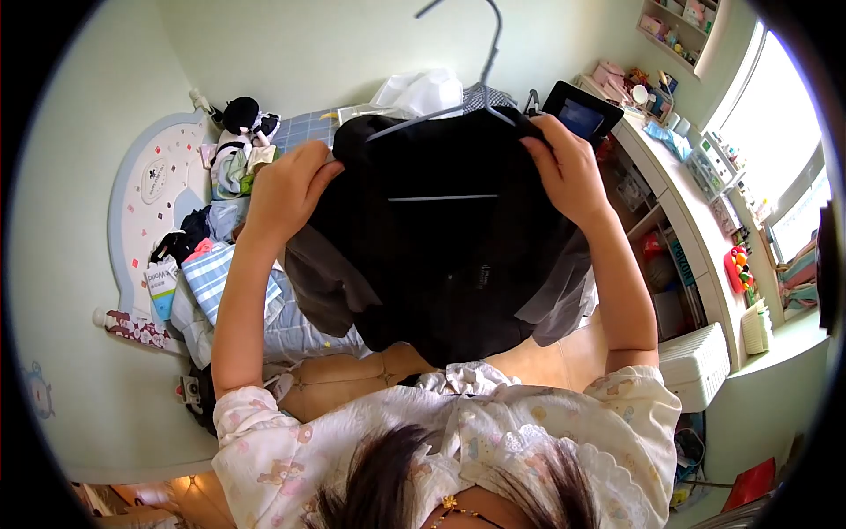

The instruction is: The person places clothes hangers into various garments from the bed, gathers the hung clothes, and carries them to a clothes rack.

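A black jacket (432,282) with grey sleeves hangs spread out in front of me on a grey wire hanger (494,53). The hanger's hook rises above the collar, and its lower bar shows across the dark inside of the jacket. At the left shoulder, my left hand (293,187) is closed, thumb and fingers pinching the cloth. My right hand (568,172) grips the opposite shoulder, its thumb on the near side and the other fingers mostly behind the fabric. Both arms are raised and stretched forward.
Behind the jacket is a bed with a white headboard (132,212), piled with clothes (211,273) and a white plastic bag (423,93). A desk (683,229) with a dark screen (582,110) runs along the right under the window. A white ribbed box (696,366) stands below it.
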`<state>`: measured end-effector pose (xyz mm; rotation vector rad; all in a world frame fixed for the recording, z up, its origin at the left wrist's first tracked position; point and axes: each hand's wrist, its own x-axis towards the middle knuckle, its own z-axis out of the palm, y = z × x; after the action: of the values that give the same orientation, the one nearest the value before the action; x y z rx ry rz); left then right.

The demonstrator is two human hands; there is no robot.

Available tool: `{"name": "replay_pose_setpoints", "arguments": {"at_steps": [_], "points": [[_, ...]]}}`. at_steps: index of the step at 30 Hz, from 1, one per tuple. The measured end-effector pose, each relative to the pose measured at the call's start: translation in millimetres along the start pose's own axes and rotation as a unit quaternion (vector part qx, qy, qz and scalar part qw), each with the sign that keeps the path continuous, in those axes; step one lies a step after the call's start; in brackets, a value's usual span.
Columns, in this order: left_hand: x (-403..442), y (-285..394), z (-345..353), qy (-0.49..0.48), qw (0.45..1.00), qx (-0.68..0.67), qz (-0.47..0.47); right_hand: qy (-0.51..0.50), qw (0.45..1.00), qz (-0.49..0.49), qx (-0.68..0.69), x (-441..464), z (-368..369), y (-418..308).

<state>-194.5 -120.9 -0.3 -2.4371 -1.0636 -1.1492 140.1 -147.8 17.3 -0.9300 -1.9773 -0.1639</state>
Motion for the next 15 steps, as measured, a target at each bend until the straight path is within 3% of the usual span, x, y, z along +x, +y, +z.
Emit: {"name": "replay_pose_setpoints", "arguments": {"at_steps": [5,8,12,15], "points": [[-10.5,-3.5,11.2,0.029,0.998,-0.036,-0.034,-0.041,0.998,0.048,0.003,-19.8,-20.3,29.4],[-10.2,1.0,25.3,0.017,0.999,-0.038,-0.006,-0.08,0.993,0.083,-0.022,-50.7,-20.9,41.2],[-12.1,21.6,32.7,-0.034,0.997,0.039,0.059,-0.002,0.994,0.098,-0.05,-90.6,-24.4,26.4],[-18.3,46.4,41.1,-0.058,0.99,-0.048,0.123,0.049,0.983,0.124,-0.127,-134.3,-42.9,11.0]]}}
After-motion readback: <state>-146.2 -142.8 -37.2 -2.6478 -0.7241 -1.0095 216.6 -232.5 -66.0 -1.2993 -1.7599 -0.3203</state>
